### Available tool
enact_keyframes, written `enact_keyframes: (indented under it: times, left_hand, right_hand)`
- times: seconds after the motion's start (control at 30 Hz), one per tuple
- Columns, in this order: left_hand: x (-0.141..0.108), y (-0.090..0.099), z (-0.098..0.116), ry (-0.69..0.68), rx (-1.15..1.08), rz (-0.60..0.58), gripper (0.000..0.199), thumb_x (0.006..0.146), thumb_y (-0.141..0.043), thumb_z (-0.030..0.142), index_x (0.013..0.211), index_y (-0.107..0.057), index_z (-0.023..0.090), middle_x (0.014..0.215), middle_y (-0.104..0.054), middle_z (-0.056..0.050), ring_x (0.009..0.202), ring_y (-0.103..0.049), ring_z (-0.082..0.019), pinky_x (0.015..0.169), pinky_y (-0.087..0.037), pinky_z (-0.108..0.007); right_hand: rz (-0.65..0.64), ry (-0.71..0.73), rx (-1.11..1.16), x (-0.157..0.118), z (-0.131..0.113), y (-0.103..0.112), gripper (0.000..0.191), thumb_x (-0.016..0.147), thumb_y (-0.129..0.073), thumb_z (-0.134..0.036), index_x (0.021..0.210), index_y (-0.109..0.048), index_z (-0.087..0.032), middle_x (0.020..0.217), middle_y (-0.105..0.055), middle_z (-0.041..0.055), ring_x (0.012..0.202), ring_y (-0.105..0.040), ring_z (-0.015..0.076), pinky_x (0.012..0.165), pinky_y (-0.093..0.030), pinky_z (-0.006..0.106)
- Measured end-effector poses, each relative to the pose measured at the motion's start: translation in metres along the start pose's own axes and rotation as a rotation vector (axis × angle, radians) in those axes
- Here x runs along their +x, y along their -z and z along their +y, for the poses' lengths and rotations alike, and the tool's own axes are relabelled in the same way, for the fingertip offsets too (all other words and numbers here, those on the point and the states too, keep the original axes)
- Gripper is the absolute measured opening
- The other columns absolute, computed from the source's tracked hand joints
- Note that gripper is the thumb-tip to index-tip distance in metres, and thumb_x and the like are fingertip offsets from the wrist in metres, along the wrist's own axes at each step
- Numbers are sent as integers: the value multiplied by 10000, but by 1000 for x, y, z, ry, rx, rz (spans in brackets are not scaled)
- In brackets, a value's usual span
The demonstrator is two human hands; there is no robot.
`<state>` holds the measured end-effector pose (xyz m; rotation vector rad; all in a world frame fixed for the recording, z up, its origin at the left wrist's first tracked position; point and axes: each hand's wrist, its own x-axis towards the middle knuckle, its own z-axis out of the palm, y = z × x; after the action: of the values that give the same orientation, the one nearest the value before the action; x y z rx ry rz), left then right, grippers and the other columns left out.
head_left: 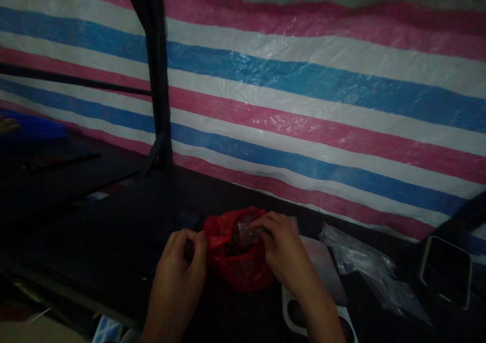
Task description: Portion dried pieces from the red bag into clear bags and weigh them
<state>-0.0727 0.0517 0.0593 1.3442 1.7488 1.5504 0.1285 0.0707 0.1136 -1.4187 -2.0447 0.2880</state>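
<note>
A red plastic bag (246, 274) stands open on the dark table in front of me. My left hand (180, 269) pinches the left edge of its mouth between thumb and fingers. At the bag's opening, my right hand (279, 246) has its fingers closed on a clear plastic packet (246, 233). Dark contents show inside the bag, too dim to make out. Under my right forearm lies a pale, flat object (322, 267) with dark round parts, partly hidden by the arm.
Clear plastic bags (368, 267) lie on the right, beside a dark-screened phone (447, 269). A black post (157, 79) rises before a striped sheet (322, 105). At the far left, a person's hand (7, 125) is by a blue object (36, 128).
</note>
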Motion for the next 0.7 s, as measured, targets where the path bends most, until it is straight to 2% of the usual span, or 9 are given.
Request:
enact_keyframes:
  times: [0.13,0.27,0.4,0.5,0.57,0.67,0.7]
  left_hand:
    - [-1,1,6,-46,93,23,337,887,-566,600,761,-548,288,833,-565,9,711,-578,-227,691,-413,-379]
    - [-3,-2,6,-129,231,-52,345,862,-617,596,738,-528,287,819,-558,25,656,-587,-204,627,-364,-355]
    - [1,-6,-2,-94,140,-43,396,935,-512,564,655,-497,284,714,-531,35,591,-555,-182,626,-388,-353]
    - [5,-5,0,-60,103,31,389,955,-471,569,685,-507,291,745,-537,15,642,-561,-207,648,-431,-367]
    - [3,-2,6,-78,89,143,323,940,-483,558,781,-541,283,864,-556,-22,770,-597,-248,723,-471,-397]
    - [-12,-2,16,-239,80,349,235,913,-559,505,894,-556,270,1002,-554,-71,991,-625,-311,824,-507,-432]
    - [-19,-5,17,-306,67,355,205,925,-575,476,895,-566,273,989,-571,-68,1000,-642,-305,837,-522,-424]
  right_hand:
    - [65,-4,6,-1,-5,-3,427,906,-601,64,980,-818,-297,1058,-791,24,1122,-647,262,1014,-383,431]
    - [82,-79,67,-4,-6,-10,402,890,-649,34,987,-828,-312,1062,-810,24,1147,-649,279,1041,-373,458]
    - [123,-196,200,-7,1,-16,340,851,-696,-11,962,-844,-296,1061,-813,36,1150,-663,294,1070,-380,480]
    - [177,-262,375,-8,8,-17,275,809,-713,-75,928,-849,-282,1068,-809,47,1133,-684,306,1075,-411,484]
    - [199,-281,440,-7,11,-16,242,813,-698,-136,949,-845,-272,1084,-809,57,1110,-701,305,1038,-457,469]
    - [236,-280,516,-8,12,-10,222,832,-685,-235,994,-834,-258,1113,-812,66,1116,-714,296,1005,-505,432]
    - [258,-287,562,-8,12,-8,216,827,-699,-267,996,-834,-256,1124,-813,68,1134,-712,297,1015,-508,425]
